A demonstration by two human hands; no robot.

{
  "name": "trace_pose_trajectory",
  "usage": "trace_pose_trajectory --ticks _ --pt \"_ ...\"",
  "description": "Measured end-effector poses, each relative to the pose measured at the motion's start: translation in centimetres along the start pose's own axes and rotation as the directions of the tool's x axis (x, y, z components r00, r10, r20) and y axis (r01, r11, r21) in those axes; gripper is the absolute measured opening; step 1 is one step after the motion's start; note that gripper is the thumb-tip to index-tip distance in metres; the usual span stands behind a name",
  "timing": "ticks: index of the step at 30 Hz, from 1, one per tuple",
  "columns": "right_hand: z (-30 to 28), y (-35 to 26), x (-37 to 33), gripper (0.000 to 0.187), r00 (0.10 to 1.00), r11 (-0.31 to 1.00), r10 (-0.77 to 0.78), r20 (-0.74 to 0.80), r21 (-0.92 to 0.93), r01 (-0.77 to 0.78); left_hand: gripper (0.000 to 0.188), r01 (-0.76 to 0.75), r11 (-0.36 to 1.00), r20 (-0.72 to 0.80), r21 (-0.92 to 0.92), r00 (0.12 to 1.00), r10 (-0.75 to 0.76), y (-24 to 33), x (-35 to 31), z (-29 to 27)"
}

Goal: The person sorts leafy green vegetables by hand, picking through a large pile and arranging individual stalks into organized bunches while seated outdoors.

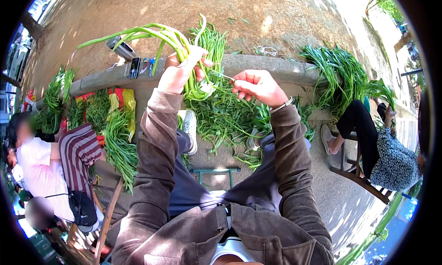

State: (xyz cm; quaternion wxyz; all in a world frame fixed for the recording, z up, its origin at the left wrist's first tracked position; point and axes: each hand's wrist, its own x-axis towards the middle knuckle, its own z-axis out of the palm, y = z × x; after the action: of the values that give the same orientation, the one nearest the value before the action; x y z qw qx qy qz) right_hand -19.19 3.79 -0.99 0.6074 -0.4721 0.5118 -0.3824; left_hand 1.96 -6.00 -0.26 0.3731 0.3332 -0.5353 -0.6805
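Near the curb (276,67), the left hand (180,72) curls its fingers round green stalks (193,91); the right hand (258,87) pinches a thin strand (225,76); a phone (134,68) lies on the curb.

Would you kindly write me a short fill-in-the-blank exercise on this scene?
1. The stems held in the left hand are coloured ____.
2. The bracelet is worn on the camera wearer's ____ wrist.
3. The wearer's jacket is coloured ____.
4. The skirt near the picture's left edge is patterned with ____.

Missing words: green; right; brown; stripes.
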Motion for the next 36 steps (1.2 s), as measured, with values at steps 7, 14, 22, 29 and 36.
trace_pose_trajectory --ticks 7,14,22,29,36 --pt "0.3 0.4 0.6 0.024 0.994 0.992 -0.010 -0.112 -0.124 -0.004 0.020 -0.051 0.999 -0.036 0.017 0.998 0.051 0.0 -0.1 0.5" --pt "0.5 0.7 1.4 0.026 0.956 0.995 -0.091 -0.278 -0.053 0.079 0.020 -0.074 0.997 -0.127 0.004 0.989 0.074 0.2 0.0 1.4" --pt "0.0 0.3 1.2 0.025 0.923 0.985 -0.125 -0.364 0.065 0.159 0.019 -0.140 0.990 -0.125 -0.006 0.982 0.138 0.3 0.1 2.3" --pt "-1.8 -0.1 0.1 0.022 0.906 0.989 -0.137 -0.400 -0.006 0.147 0.023 -0.146 0.989 -0.041 0.009 0.988 0.146 0.4 0.0 2.0" --pt "-1.5 1.8 -0.3 0.033 0.912 0.973 -0.214 -0.349 -0.155 0.169 0.021 -0.107 0.985 0.298 0.138 0.953 0.062 0.9 -1.2 3.3"
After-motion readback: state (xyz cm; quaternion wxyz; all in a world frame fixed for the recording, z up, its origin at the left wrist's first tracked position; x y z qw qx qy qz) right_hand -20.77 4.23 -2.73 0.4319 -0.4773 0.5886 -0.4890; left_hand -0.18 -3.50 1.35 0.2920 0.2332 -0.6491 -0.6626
